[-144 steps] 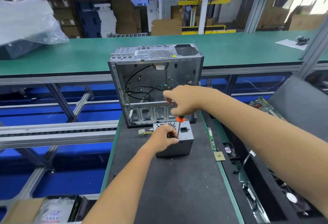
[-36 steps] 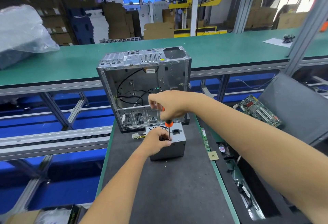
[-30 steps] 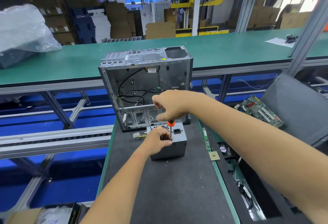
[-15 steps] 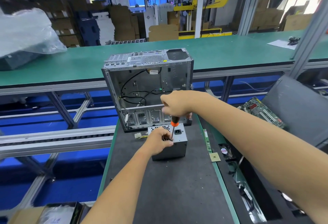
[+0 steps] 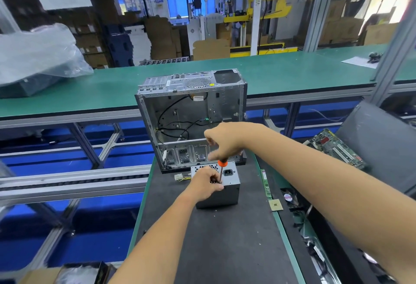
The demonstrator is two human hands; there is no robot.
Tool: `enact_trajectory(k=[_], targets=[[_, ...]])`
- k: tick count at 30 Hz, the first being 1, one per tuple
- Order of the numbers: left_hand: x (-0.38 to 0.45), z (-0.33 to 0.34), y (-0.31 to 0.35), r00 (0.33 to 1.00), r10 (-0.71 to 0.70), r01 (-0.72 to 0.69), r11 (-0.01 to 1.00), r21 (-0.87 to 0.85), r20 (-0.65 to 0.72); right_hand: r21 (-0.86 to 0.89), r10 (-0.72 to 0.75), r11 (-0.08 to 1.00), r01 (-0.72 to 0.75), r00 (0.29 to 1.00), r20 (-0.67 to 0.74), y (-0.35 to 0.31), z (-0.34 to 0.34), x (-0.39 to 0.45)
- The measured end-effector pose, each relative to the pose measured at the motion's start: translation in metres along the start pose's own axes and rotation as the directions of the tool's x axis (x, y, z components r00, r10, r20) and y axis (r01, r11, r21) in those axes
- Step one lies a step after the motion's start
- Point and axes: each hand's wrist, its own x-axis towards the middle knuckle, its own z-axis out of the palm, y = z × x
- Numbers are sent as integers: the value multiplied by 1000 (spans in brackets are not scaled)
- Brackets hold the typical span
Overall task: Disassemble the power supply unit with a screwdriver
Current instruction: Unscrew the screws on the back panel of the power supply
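Power supply (image 5: 221,192) sits on dark tabletop (image 5: 225,250), just in front of open computer case (image 5: 191,117). Your left hand (image 5: 203,185) rests on its top near edge, fingers curled over it, steadying box. Your right hand (image 5: 225,143) above power supply, fingers clamped round screwdriver (image 5: 221,170) handle (orange collar showing), shaft upright, tip down at top face beside left fingers. Small chip (image 5: 275,205) right of power supply.

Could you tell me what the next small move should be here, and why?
Probably another turn of the screwdriver. The right hand grips its handle from above, the shaft stands upright on the top face of the power supply unit, and the left hand steadies the unit beside the shaft. The cover looks closed.
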Motion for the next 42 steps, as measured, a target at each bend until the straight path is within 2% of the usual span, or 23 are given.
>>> enact_trajectory(k=[2, 4, 9, 11, 15, 21, 27, 32, 38, 42], targets=[[0, 0, 1, 1000, 0, 0, 1000, -4, -4, 59, 44, 997, -43, 999, -19, 3, 0, 0], [-1, 2, 1, 1000, -8, 8, 1000, -15, -19, 109, 23, 994, -17, 998, -51, 6, 1, 0], [-3, 2, 3, 998, -36, 37, 999, 1, -45, 41, -96, 994, 98, 994, -57, 3, -5, -10], [-3, 3, 4, 998, -48, 48, 999, -2, -51, 1, -79, 997, 79, 996, -35, 3, -4, -10], [-5, 5, 7, 996, -32, 34, 999, 28, -78, -6, 45, 999, -45, 999, 2, 4, 0, -6], [-6, 3, 10, 997, -19, 25, 997, 76, -70, -33, -58, 998, 55, 993, -101, 6, 1, -6], [-4, 5, 11, 997, -27, 35, 992, 119, -73, 31, -81, 996, 84, 993, -83, 11, -2, -12], [-3, 7, 9, 997, -15, 25, 989, 145, -74, 70, -56, 996, 57, 998, -13, 16, -6, -16], [1, 9, 9, 997, -7, 23, 978, 209, -77, 140, -39, 989, 55, 993, -114, 24, -8, -20], [0, 6, 8, 997, 3, 9, 991, 137, -81, 111, -40, 992, 53, 993, -114, 22, -4, -15]])
